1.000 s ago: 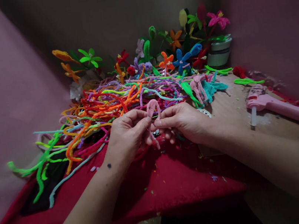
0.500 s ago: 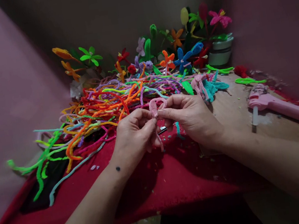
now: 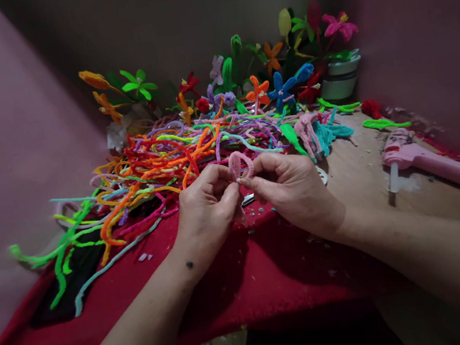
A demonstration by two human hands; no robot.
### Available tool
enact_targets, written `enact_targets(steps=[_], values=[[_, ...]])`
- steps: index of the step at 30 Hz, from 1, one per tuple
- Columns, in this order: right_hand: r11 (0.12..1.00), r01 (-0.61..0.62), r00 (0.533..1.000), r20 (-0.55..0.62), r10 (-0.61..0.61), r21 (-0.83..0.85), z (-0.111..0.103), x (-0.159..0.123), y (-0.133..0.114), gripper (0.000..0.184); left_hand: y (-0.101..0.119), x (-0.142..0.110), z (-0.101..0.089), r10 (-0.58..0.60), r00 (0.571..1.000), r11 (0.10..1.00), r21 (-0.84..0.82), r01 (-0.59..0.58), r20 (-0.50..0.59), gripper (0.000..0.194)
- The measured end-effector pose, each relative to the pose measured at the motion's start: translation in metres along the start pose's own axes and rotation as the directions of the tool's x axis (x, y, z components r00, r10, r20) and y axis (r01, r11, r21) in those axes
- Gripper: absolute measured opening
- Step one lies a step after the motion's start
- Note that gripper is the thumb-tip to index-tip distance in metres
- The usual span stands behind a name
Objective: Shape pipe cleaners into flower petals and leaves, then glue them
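Both hands meet over the front of the red cloth, pinching one pink pipe cleaner [image 3: 240,158] bent into loops. My left hand [image 3: 211,204] is closed on its base, thumb against forefinger. From the other side, my right hand [image 3: 291,189] is closed on the same piece, its fingertips nearly touching the left ones. The loops stand up above the fingertips, and a short tail hangs below them, partly hidden by my left hand. Just beneath the hands a small dark metallic tool [image 3: 248,199] lies on the cloth, mostly covered from view.
A heap of coloured pipe cleaners [image 3: 160,165] spreads behind and left of my hands. Pipe-cleaner flowers [image 3: 280,91] stand along the back, near a pale pot [image 3: 341,78]. At right, a pink glue gun [image 3: 431,159] rests on a cardboard sheet [image 3: 358,193]. Red cloth [image 3: 273,287] covers the table.
The pink pipe cleaner has gone from one narrow upright loop to overlapping, rounder loops. Both hands shifted slightly right, then my right hand drew its fingertips down to the loops' base.
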State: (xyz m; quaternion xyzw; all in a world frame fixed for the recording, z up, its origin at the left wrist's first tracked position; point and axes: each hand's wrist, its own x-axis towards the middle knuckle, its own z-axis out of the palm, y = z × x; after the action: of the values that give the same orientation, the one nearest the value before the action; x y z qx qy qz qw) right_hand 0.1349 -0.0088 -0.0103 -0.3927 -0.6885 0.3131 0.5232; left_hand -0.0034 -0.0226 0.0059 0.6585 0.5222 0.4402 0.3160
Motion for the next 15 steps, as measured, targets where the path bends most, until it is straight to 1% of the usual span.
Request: enact_targets(steps=[2,4,6,8,11,13,15], values=[[0.999,0.033,0.999,0.013,-0.032,-0.041,0.0009,-0.0017,0.0008,0.012,-0.0025,-0.0008,0.0,0.074,0.997,0.987,0.146,-0.068,-0.038,0.006],[0.998,0.045,0.999,0.013,-0.044,-0.052,0.0013,-0.0025,0.001,0.011,-0.0052,-0.0015,-0.0003,0.149,0.987,0.952,0.28,-0.126,-0.061,0.011],[1.0,0.008,1.0,0.009,-0.008,-0.019,0.0012,-0.0022,0.0001,0.011,-0.007,-0.0022,-0.0006,0.176,0.983,0.934,0.324,-0.15,-0.051,0.015],[0.997,-0.058,0.998,0.011,0.058,0.045,0.0006,-0.001,-0.0017,0.012,-0.0072,-0.0024,-0.0009,0.157,0.987,0.948,0.283,-0.143,-0.029,0.015],[0.967,-0.186,0.982,0.055,0.179,0.172,-0.0004,0.0022,-0.004,0.015,-0.0044,-0.0018,-0.001,0.086,0.996,0.988,0.128,-0.086,0.01,0.012],[0.921,-0.285,0.958,0.118,0.263,0.266,-0.0012,0.0048,-0.0038,0.019,-0.0015,-0.001,-0.001,0.035,0.999,0.999,0.02,-0.036,0.029,0.011],[0.868,-0.356,0.933,0.18,0.311,0.346,-0.002,0.0073,-0.002,0.021,0.0009,-0.0004,-0.0011,0.002,0.999,0.999,-0.041,0.0,0.045,0.012]])
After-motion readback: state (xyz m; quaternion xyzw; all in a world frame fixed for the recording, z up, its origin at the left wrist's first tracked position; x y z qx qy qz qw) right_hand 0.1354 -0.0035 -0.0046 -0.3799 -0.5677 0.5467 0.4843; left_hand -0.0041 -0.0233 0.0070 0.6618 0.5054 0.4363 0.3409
